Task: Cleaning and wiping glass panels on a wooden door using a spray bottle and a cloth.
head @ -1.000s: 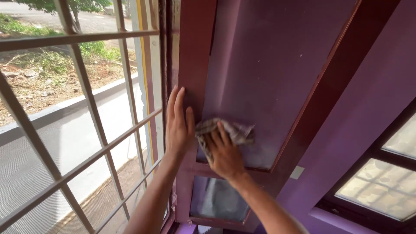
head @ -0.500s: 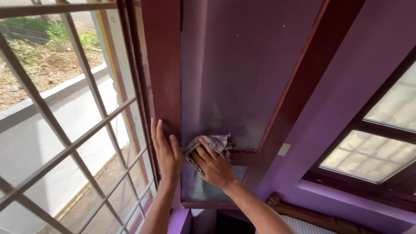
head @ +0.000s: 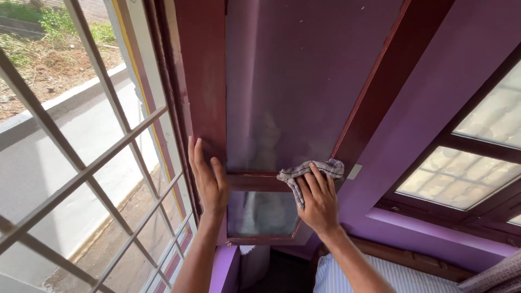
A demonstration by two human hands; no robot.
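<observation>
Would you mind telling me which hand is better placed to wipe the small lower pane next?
Probably the right hand: it already presses the checked cloth at the crossbar, just above the lower pane. The left hand lies flat and empty on the dark red frame.

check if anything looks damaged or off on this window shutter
Nothing looks broken or askew. The upper glass pane is hazy with pale specks, and the right hand presses a checked cloth at its lower right corner; the left hand lies flat on the frame.
</observation>
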